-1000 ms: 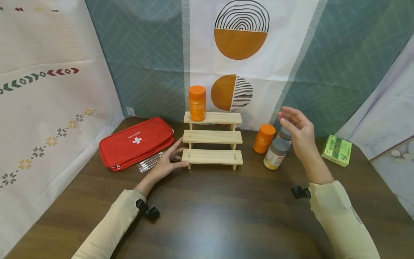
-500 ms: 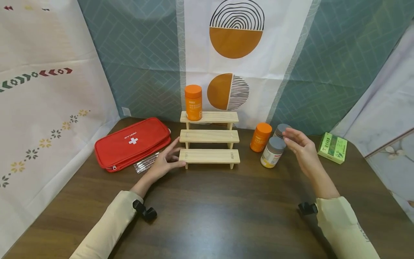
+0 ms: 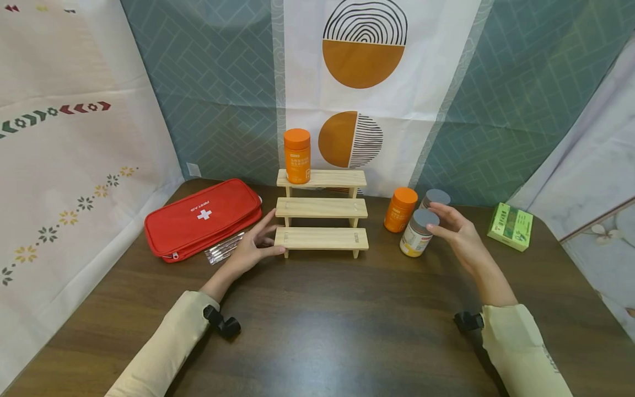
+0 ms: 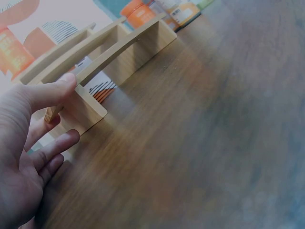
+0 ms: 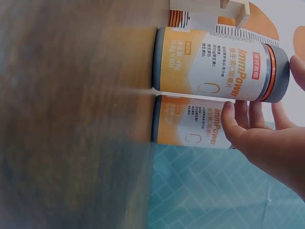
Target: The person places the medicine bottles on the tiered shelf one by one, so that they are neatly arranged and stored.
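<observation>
A three-tier wooden display stand (image 3: 322, 237) stands mid-table with an orange bottle (image 3: 297, 157) upright on its top step. At the stand's left end, my left hand (image 3: 253, 251) touches the wood with thumb and fingers spread. The left wrist view shows that thumb (image 4: 55, 93) lying along the front step's end. To the right, my right hand (image 3: 461, 234) reaches around a grey-lidded vitamin bottle (image 3: 415, 240), thumb right at the lid and fingers loosely bent beside it. A second grey-lidded bottle (image 5: 183, 119) stands close behind, partly hidden by the fingers.
Another orange bottle (image 3: 399, 212) stands just left of the grey-lidded pair. A green box (image 3: 511, 227) lies at the far right. On the left are a red first-aid pouch (image 3: 203, 220) and some thin silvery packets (image 3: 223, 248). A patterned cloth (image 3: 347, 99) hangs behind the table.
My right hand has come down from above the grey-lidded bottles to the front one's lid. The left hand stays at the stand. The head view has shifted slightly.
</observation>
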{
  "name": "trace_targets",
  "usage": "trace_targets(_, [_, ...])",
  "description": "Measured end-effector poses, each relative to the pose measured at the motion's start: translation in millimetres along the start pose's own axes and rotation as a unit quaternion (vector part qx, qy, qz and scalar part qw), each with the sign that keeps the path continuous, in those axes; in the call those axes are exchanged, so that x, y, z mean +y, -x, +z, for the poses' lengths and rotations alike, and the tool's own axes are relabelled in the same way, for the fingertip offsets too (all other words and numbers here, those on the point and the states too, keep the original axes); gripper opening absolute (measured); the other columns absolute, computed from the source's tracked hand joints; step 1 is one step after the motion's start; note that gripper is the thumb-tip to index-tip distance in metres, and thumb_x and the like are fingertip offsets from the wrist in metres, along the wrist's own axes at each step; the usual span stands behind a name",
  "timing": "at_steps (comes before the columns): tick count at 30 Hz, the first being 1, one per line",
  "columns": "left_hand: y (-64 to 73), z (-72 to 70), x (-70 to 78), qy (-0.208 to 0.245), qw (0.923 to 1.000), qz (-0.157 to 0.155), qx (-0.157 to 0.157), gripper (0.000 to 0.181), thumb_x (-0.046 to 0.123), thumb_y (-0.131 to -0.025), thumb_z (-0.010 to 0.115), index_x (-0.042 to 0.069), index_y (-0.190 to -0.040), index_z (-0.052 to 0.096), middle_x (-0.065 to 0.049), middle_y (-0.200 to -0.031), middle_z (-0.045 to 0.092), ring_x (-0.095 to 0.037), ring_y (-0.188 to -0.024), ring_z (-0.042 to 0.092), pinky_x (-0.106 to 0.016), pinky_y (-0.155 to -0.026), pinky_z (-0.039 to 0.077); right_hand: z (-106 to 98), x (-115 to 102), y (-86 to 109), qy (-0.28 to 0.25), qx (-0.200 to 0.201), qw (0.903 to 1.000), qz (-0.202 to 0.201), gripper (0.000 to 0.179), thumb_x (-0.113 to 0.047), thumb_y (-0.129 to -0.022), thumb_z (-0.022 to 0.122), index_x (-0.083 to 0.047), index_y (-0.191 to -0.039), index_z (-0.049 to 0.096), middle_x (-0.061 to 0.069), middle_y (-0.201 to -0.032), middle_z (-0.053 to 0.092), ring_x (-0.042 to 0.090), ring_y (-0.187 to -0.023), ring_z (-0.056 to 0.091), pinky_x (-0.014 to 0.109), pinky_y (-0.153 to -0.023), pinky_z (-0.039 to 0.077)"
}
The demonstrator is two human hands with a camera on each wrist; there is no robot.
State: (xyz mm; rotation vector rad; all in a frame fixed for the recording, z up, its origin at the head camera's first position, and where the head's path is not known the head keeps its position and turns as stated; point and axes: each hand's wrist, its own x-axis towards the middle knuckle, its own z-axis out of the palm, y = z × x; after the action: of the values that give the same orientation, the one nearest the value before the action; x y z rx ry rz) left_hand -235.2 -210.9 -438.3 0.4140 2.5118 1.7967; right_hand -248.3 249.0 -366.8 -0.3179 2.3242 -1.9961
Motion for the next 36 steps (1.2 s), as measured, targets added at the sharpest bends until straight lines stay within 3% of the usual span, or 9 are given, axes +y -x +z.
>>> trace_targets(14, [1.4, -0.9, 0.7, -0.003, 1.0000, -0.006, -0.002, 0.094, 0.012, -0.084, 0.077, 0.032, -0.156, 0.020, -0.020, -0.146, 0.050, -0.032, -0.104, 0.065, -0.022, -0.085, 0.049, 2.5, 6.8, -3.4, 0.038, -0.014, 0.9992, 0.004, 0.061, -0.007, -0.091, 0.066, -0.017, -0.147, 0.043, -0.026, -0.125, 0.048, -0.001, -0.104, 0.052, 0.012, -0.088, 0.041])
trace_targets(22, [0.0, 0.2, 0.6, -0.006, 1.0000, -0.005, -0.003, 0.094, 0.013, -0.084, 0.077, 0.033, -0.156, 0.020, -0.020, -0.146, 0.050, -0.030, -0.102, 0.065, -0.027, -0.087, 0.049, 1.8, 5.8, -1.4, 0.063, 0.002, 0.9979, 0.017, 0.062, -0.012, -0.091, 0.068, -0.019, -0.147, 0.043, -0.023, -0.131, 0.048, -0.002, -0.106, 0.050, 0.012, -0.088, 0.040])
trace_targets(36, [0.4, 0.0, 1.9, 0.005, 1.0000, -0.003, -0.002, 0.093, 0.012, -0.084, 0.076, 0.032, -0.156, 0.021, -0.021, -0.147, 0.049, -0.031, -0.104, 0.065, -0.022, -0.085, 0.049, 2.5, 1.8, -0.5, 0.056, 0.011, 0.9981, 0.024, 0.063, -0.014, -0.090, 0.070, -0.017, -0.148, 0.043, -0.028, -0.121, 0.052, -0.003, -0.105, 0.053, 0.010, -0.086, 0.042])
